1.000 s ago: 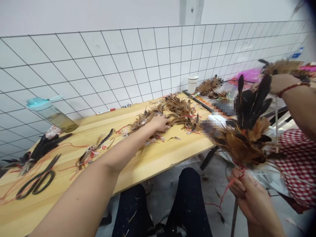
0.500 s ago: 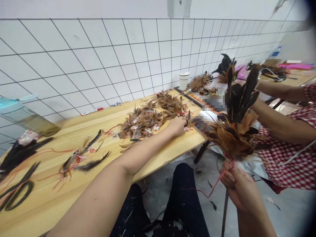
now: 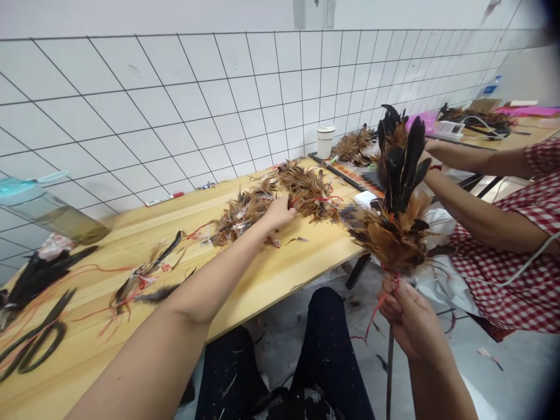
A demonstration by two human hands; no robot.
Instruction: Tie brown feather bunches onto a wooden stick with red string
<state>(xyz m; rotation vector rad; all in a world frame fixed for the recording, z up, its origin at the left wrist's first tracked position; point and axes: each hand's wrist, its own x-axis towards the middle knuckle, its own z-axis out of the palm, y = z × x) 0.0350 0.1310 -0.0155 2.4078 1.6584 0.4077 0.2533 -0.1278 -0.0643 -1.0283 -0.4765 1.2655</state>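
Observation:
My left hand [image 3: 279, 212] reaches across the wooden table [image 3: 271, 274] into a heap of brown feather bundles [image 3: 280, 198], fingers curled on feathers tied with red string. My right hand [image 3: 405, 315] is closed around a thin stick [image 3: 389, 373] just below a feather duster head [image 3: 396, 216] of brown and black feathers, with red string [image 3: 371, 318] trailing from the grip. The duster stands upright off the table's right end.
Black scissors [image 3: 35, 344] and black feathers [image 3: 39, 271] lie at the table's left, by a teal-lidded bottle [image 3: 48, 210]. A white cup [image 3: 324, 141] stands near the tiled wall. A person in a red checked shirt [image 3: 520, 262] works at the right.
My left hand pulled back from the table's right edge into the middle of the feather heap. The duster in my right hand shifted slightly left and up.

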